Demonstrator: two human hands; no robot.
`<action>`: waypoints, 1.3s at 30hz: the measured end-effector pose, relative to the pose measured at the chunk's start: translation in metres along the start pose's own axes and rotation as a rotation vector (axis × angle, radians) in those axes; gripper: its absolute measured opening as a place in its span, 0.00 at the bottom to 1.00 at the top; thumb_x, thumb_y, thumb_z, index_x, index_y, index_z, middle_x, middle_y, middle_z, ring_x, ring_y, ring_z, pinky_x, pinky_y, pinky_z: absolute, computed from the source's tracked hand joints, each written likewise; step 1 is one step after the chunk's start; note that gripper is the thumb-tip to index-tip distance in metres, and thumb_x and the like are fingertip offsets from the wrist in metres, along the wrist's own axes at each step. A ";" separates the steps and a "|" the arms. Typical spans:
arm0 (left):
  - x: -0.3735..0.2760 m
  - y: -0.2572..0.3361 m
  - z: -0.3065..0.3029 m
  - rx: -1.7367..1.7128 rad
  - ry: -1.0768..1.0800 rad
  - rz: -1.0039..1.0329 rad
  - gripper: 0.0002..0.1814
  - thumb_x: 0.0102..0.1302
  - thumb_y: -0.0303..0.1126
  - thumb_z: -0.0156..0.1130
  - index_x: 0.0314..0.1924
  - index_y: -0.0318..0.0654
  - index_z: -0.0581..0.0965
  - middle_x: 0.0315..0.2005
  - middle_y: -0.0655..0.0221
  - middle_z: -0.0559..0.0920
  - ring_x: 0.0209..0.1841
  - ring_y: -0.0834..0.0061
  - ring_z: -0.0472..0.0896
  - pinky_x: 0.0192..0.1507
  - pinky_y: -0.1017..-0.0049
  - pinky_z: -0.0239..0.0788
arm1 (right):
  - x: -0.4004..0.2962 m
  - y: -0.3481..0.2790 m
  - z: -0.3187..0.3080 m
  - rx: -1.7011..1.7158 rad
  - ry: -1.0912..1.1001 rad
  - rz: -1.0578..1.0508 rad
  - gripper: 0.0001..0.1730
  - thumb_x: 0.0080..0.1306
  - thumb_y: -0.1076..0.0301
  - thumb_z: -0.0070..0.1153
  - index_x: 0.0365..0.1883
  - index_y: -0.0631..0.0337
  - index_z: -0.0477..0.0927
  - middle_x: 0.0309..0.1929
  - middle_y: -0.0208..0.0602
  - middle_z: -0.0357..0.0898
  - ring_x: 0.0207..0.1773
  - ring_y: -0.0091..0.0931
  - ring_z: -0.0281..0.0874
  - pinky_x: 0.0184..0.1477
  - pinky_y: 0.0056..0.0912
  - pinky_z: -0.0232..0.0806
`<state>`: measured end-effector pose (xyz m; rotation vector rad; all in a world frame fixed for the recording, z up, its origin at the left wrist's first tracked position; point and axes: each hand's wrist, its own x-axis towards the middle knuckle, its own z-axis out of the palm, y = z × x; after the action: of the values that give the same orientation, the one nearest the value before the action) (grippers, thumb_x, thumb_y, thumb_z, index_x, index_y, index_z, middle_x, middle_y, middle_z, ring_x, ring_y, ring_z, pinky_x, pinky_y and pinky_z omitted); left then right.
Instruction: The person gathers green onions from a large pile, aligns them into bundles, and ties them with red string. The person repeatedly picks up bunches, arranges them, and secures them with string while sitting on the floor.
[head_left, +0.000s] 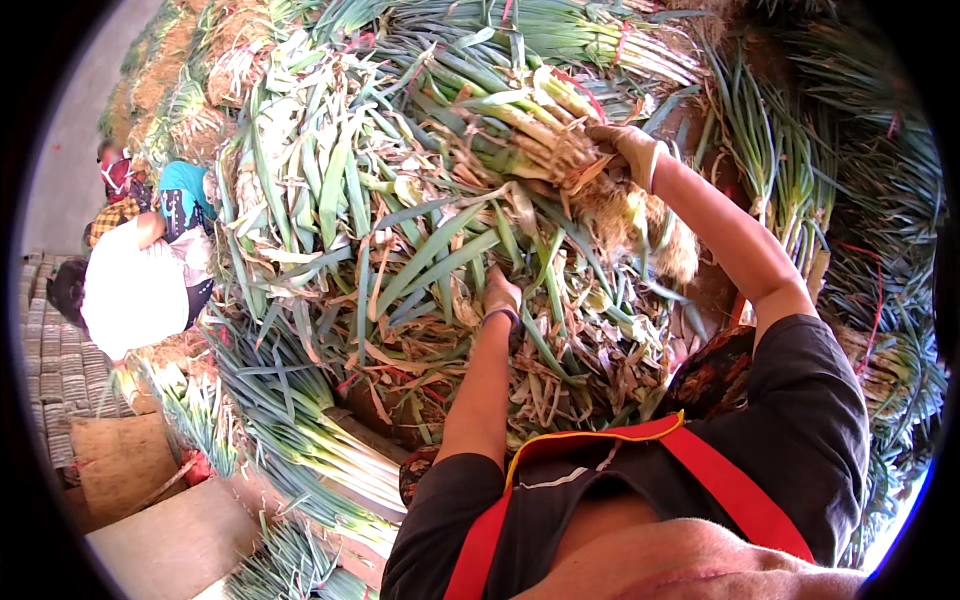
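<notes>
At the upper right of the pile, my right hand (636, 151) grips a thick bundle of unpeeled green onions (551, 135) beside its root end. The stalks carry dry brown skins, shaggy tan roots (611, 217) and a red tie (583, 91). My left hand (501, 291) is lower and nearer my body, among loose green onion leaves (442, 262) and withered skins. Leaves cover some of its fingers, so whether they close on anything cannot be seen. Both hands seem to wear light gloves.
Cleaned green onions (352, 457) lie at my lower left, near a wooden board (124, 457). Tied bundles (645, 52) lie at the far side; more stalks (780, 150) are at my right. A person in a white top (135, 285) bends at the left, with others beyond.
</notes>
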<state>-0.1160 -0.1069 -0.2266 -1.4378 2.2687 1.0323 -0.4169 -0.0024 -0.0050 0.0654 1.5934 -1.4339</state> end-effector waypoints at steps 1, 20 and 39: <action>0.014 -0.020 0.013 0.023 -0.008 -0.008 0.37 0.64 0.29 0.58 0.70 0.38 0.54 0.58 0.47 0.74 0.57 0.52 0.76 0.53 0.61 0.72 | -0.038 -0.009 0.020 -0.006 -0.057 0.014 0.17 0.65 0.55 0.60 0.19 0.49 0.74 0.12 0.20 0.69 0.09 0.19 0.60 0.11 0.24 0.49; -0.201 0.107 -0.021 -2.379 -0.829 0.210 0.45 0.62 0.72 0.47 0.64 0.41 0.67 0.57 0.59 0.74 0.58 0.60 0.74 0.61 0.58 0.65 | -0.383 0.077 0.065 -0.003 -0.147 -0.022 0.13 0.70 0.57 0.53 0.27 0.48 0.69 0.15 0.14 0.57 0.12 0.13 0.46 0.15 0.19 0.39; -0.260 0.106 -0.151 -2.266 -0.414 1.310 0.33 0.73 0.62 0.36 0.61 0.43 0.69 0.53 0.66 0.76 0.57 0.68 0.73 0.64 0.67 0.64 | -0.579 0.150 0.128 -0.079 -0.044 -0.736 0.17 0.66 0.59 0.53 0.46 0.61 0.71 0.23 0.21 0.66 0.16 0.13 0.60 0.13 0.16 0.51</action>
<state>-0.0625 -0.0062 0.0717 0.8896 0.5034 3.9012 0.0618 0.2476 0.2819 -0.6556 1.7166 -1.8920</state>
